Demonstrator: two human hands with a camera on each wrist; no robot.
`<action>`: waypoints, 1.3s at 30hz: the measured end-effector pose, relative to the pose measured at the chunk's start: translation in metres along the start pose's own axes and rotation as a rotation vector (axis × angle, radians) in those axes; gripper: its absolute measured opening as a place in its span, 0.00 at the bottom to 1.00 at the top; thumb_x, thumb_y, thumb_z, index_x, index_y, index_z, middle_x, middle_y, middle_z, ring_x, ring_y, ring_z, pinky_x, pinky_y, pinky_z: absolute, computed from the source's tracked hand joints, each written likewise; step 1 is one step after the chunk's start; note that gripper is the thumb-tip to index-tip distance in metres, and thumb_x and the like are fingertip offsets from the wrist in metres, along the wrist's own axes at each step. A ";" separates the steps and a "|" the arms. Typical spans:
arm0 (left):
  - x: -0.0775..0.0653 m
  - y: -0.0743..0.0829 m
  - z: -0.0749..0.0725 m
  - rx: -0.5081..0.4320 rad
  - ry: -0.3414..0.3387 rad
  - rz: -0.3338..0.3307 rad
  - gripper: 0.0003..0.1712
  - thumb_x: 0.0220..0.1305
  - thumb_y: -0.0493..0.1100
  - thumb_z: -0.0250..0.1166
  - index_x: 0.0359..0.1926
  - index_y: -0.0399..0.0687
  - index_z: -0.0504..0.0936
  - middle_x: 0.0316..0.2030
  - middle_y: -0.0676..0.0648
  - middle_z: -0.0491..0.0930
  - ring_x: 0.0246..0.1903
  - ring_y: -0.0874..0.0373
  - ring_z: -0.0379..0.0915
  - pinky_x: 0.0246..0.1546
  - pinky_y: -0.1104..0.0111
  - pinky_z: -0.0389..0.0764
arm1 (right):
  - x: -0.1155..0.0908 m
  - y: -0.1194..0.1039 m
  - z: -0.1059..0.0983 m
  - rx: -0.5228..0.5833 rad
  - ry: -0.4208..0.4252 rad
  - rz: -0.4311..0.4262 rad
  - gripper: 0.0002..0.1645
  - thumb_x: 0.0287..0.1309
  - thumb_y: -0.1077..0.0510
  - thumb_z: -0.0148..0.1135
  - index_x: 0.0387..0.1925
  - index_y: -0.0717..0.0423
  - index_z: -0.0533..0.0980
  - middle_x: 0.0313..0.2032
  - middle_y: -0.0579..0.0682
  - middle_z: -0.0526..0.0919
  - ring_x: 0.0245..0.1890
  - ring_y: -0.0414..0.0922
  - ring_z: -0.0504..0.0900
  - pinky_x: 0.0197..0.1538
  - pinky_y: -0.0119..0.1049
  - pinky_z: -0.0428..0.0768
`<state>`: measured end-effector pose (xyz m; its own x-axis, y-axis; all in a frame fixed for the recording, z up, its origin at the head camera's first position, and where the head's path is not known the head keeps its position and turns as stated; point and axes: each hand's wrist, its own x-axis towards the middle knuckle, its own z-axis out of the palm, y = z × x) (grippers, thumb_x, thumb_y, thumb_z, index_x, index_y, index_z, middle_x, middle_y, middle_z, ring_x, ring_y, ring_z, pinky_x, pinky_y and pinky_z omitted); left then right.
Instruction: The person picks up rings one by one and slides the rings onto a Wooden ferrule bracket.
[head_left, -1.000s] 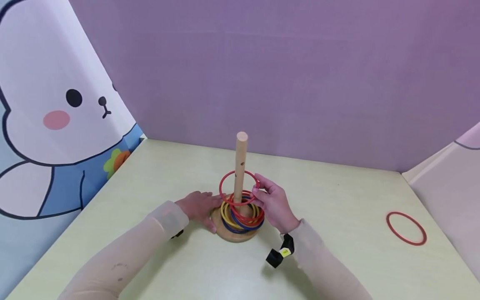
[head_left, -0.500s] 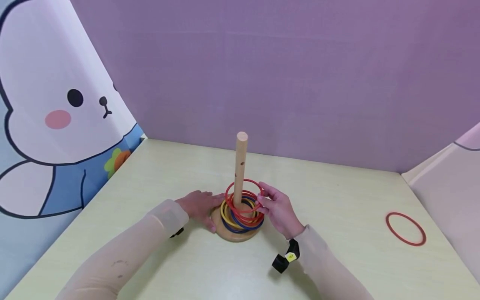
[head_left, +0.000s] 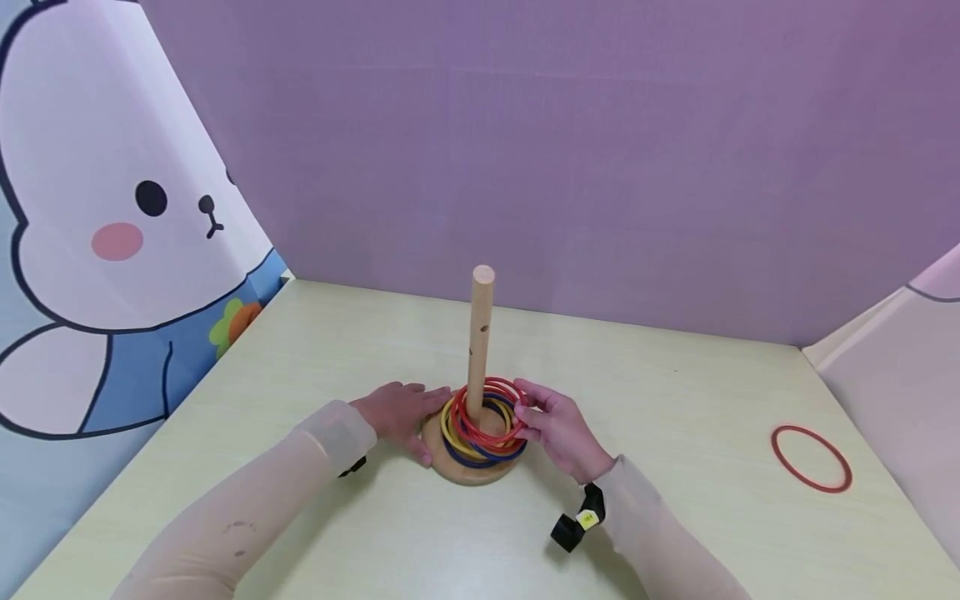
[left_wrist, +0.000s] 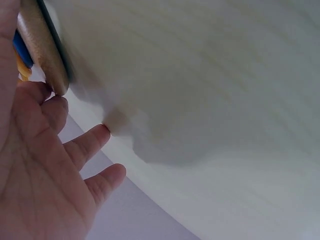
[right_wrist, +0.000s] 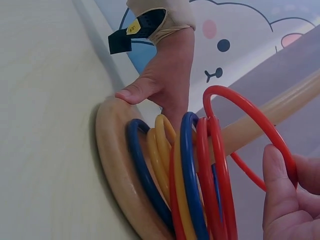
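Note:
A light wooden peg (head_left: pixel 482 333) stands upright on a round wooden base (head_left: pixel 471 477). Red, yellow and blue rings (right_wrist: pixel 187 170) lie stacked around its foot. My left hand (head_left: pixel 401 415) rests at the base's left side, fingers spread; in the right wrist view its thumb touches the rim. My right hand (head_left: pixel 561 429) pinches a red ring (right_wrist: pixel 257 116) between thumb and fingers. This ring encircles the peg just above the pile, its gripped side raised in the right wrist view. The left wrist view shows the left hand's fingers (left_wrist: pixel 87 145) beside the base.
Another red ring (head_left: pixel 825 490) lies flat on the pale table (head_left: pixel 675 467), far to the right. A purple cloth wall (head_left: pixel 562 167) closes off the back. A panel with a cartoon animal (head_left: pixel 75 292) stands along the left side.
My right hand has lowered the red ring along the peg, from well above the pile to just over it, shifting slightly right. My left hand has stayed at the base.

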<state>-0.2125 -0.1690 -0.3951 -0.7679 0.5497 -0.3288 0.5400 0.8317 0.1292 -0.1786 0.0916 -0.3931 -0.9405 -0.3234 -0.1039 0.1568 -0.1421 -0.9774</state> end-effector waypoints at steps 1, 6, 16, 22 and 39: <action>0.000 0.000 0.000 0.002 -0.001 -0.001 0.60 0.45 0.67 0.71 0.73 0.47 0.56 0.72 0.48 0.56 0.68 0.40 0.55 0.65 0.48 0.58 | 0.000 0.001 0.000 0.004 -0.007 -0.003 0.30 0.64 0.75 0.47 0.67 0.75 0.56 0.37 0.50 0.71 0.32 0.35 0.76 0.36 0.25 0.81; 0.000 0.001 -0.001 0.012 -0.003 0.000 0.59 0.45 0.67 0.71 0.73 0.48 0.57 0.72 0.48 0.56 0.67 0.41 0.55 0.65 0.49 0.58 | -0.001 0.005 0.001 0.001 -0.030 -0.005 0.29 0.65 0.75 0.46 0.67 0.76 0.56 0.35 0.48 0.71 0.31 0.35 0.76 0.36 0.25 0.81; -0.001 0.002 -0.002 0.007 -0.007 0.000 0.59 0.46 0.66 0.72 0.73 0.48 0.57 0.72 0.48 0.57 0.67 0.40 0.55 0.65 0.49 0.59 | 0.003 0.009 0.001 -0.093 0.043 0.012 0.29 0.64 0.72 0.52 0.65 0.76 0.60 0.37 0.53 0.71 0.30 0.36 0.78 0.34 0.26 0.81; -0.001 0.002 -0.002 -0.003 -0.007 -0.005 0.59 0.45 0.66 0.72 0.73 0.48 0.57 0.72 0.48 0.57 0.67 0.41 0.56 0.65 0.49 0.59 | 0.005 0.005 -0.003 -0.183 0.072 0.015 0.28 0.62 0.73 0.55 0.63 0.76 0.62 0.37 0.53 0.72 0.26 0.37 0.78 0.32 0.27 0.81; 0.000 -0.001 0.000 -0.014 -0.005 -0.004 0.59 0.45 0.66 0.72 0.73 0.49 0.56 0.72 0.48 0.55 0.68 0.40 0.53 0.65 0.46 0.57 | -0.022 -0.012 -0.088 -0.499 -0.041 -0.043 0.29 0.59 0.67 0.61 0.59 0.78 0.65 0.46 0.67 0.74 0.43 0.55 0.80 0.40 0.44 0.83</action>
<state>-0.2126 -0.1695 -0.3954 -0.7681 0.5463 -0.3340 0.5322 0.8347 0.1414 -0.1865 0.1821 -0.3956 -0.9289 -0.3647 -0.0643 -0.0540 0.3053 -0.9507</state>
